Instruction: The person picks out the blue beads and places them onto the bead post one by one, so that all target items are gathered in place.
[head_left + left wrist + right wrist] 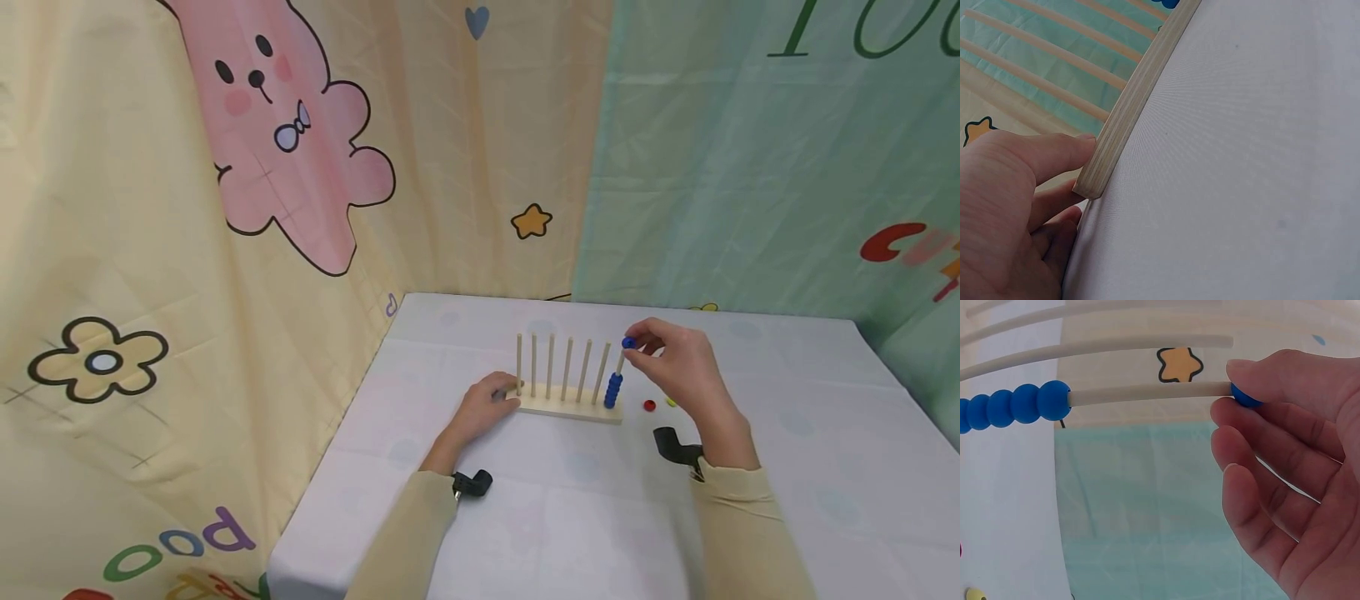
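On the table stands a wooden peg rack (566, 406) with a row of several upright pegs. Several blue beads (613, 390) are stacked on its rightmost peg; the other pegs are bare. My right hand (678, 362) pinches one more blue bead (1247, 395) between thumb and fingers at the top end of that peg. A stretch of bare peg (1147, 394) lies between this bead and the stack. At the rack's left end, my left hand (483, 408) grips the base (1129, 106), thumb on one side and fingers on the other.
A red bead (649, 406) and a yellow bead (671, 402) lie on the white-covered table (555, 517) right of the rack. Printed curtains (480, 150) hang behind and left of the table. Black wrist cameras (472, 483) sit on both wrists.
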